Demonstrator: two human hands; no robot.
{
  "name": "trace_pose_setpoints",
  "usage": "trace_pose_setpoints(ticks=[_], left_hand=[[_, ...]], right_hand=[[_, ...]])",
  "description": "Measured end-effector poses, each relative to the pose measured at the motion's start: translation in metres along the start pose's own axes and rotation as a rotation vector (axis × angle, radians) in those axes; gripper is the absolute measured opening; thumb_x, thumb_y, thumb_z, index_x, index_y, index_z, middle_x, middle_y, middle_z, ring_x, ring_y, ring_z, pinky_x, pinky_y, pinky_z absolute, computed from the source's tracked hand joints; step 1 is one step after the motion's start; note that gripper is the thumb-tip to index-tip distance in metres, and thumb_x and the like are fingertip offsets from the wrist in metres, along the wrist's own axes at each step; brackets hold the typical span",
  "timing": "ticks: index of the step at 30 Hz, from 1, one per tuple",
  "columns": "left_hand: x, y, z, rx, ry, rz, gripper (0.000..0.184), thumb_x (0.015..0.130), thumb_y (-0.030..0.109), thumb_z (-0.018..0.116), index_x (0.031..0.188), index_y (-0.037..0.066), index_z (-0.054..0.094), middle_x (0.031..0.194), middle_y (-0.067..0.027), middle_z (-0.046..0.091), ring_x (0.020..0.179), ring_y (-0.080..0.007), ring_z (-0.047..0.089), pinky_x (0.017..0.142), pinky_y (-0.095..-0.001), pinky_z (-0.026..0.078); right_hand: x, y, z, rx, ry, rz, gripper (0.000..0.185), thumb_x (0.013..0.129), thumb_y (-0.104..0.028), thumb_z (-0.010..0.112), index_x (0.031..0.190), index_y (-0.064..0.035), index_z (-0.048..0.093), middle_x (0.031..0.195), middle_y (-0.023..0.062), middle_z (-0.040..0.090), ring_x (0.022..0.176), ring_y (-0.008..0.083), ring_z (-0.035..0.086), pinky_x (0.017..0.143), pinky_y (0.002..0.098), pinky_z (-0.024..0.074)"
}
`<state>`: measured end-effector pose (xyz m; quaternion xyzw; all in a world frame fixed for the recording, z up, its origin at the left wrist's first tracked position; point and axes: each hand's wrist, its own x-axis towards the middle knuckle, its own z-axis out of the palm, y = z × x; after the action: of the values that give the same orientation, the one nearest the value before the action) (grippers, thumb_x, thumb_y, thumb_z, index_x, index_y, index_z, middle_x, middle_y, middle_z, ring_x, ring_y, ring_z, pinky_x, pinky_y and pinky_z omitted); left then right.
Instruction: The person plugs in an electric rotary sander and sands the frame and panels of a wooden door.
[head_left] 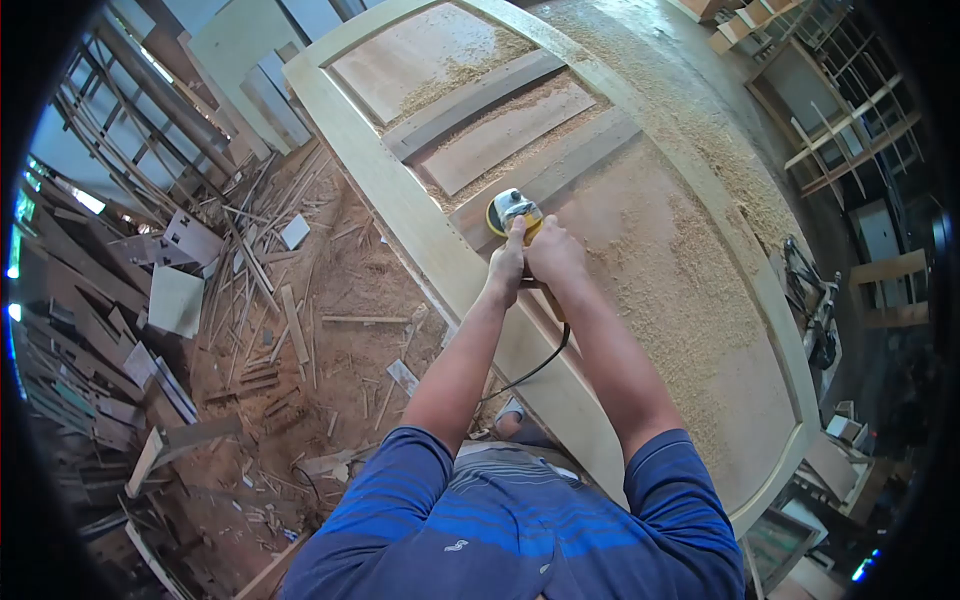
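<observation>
A yellow angle grinder (517, 211) with a silver head is over a crosswise wooden slat of a large framed panel (480, 255). My left hand (508, 264) is closed on the tool from its left side. Wrapped round the grinder's body from the right is my right hand (555, 250). A dark power cord (548, 362) hangs in a curve from the tool's rear and runs down across the panel's near edge. Whether the disc touches the wood cannot be made out. Sawdust (660, 290) covers much of the panel.
Wood scraps (290, 325) litter the dirt floor at left. Boards (175, 300) lean beside them. Black equipment (815, 310) stands past the panel's right edge, and a lattice wooden frame (850, 130) is at upper right. One foot (510, 422) shows below the panel's near edge.
</observation>
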<state>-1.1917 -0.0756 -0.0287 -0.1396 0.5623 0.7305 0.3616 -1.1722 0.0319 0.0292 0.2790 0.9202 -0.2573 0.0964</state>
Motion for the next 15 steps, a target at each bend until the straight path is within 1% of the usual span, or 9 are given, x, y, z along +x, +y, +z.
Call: trace_pose_setpoints(ticks=[1, 4, 8, 11, 12, 15], left_hand=[[0.009, -0.001, 0.007, -0.005, 0.003, 0.002, 0.084, 0.092, 0.081, 0.061, 0.108, -0.001, 0.074, 0.092, -0.0102, 0.075, 0.074, -0.0226, 0.074, 0.064, -0.0404, 0.064], [0.034, -0.001, 0.032, -0.015, 0.013, 0.022, 0.085, 0.093, 0.081, 0.06, 0.108, -0.001, 0.074, 0.093, -0.0107, 0.074, 0.073, -0.0217, 0.074, 0.064, -0.0411, 0.065], [0.05, 0.01, 0.063, 0.037, -0.045, -0.014, 0.085, 0.093, 0.081, 0.059, 0.108, -0.002, 0.074, 0.092, -0.0117, 0.074, 0.073, -0.0232, 0.073, 0.065, -0.0438, 0.065], [0.065, 0.018, 0.088, 0.095, -0.07, -0.013, 0.085, 0.093, 0.081, 0.058, 0.11, -0.001, 0.074, 0.09, -0.0111, 0.073, 0.074, -0.0236, 0.074, 0.066, -0.0446, 0.065], [0.073, 0.022, 0.094, 0.134, -0.089, -0.023, 0.086, 0.093, 0.081, 0.058, 0.111, -0.002, 0.073, 0.094, -0.0134, 0.073, 0.078, -0.0262, 0.075, 0.068, -0.0467, 0.066], [0.088, 0.027, 0.116, 0.187, -0.093, -0.031, 0.088, 0.094, 0.081, 0.058, 0.113, -0.004, 0.072, 0.099, -0.0156, 0.073, 0.081, -0.0297, 0.076, 0.07, -0.0494, 0.067]], right_hand=[[0.005, 0.003, -0.007, -0.018, 0.01, 0.01, 0.058, 0.095, -0.047, 0.071, 0.124, 0.001, 0.055, 0.115, 0.0301, 0.074, 0.111, 0.0452, 0.074, 0.096, 0.0534, 0.0586], [0.016, 0.009, -0.036, 0.038, -0.046, 0.031, 0.054, 0.095, -0.041, 0.07, 0.123, 0.0034, 0.057, 0.122, 0.0305, 0.073, 0.118, 0.043, 0.072, 0.101, 0.0496, 0.0576], [0.042, 0.032, -0.051, 0.023, -0.007, 0.043, 0.056, 0.096, -0.04, 0.069, 0.128, 0.0049, 0.057, 0.123, 0.0302, 0.073, 0.119, 0.0431, 0.071, 0.102, 0.0498, 0.0571], [0.076, 0.061, -0.045, 0.052, 0.083, 0.065, 0.065, 0.089, -0.049, 0.077, 0.123, 0.0037, 0.06, 0.116, 0.0306, 0.074, 0.112, 0.0448, 0.073, 0.096, 0.0523, 0.0589], [0.082, 0.064, -0.049, 0.061, 0.098, 0.091, 0.064, 0.089, -0.048, 0.076, 0.123, 0.004, 0.06, 0.116, 0.0299, 0.075, 0.112, 0.0436, 0.074, 0.096, 0.0511, 0.0594], [0.093, 0.072, -0.067, 0.079, 0.093, 0.14, 0.062, 0.09, -0.044, 0.076, 0.124, 0.0044, 0.06, 0.117, 0.0291, 0.075, 0.112, 0.042, 0.074, 0.095, 0.0493, 0.0601]])
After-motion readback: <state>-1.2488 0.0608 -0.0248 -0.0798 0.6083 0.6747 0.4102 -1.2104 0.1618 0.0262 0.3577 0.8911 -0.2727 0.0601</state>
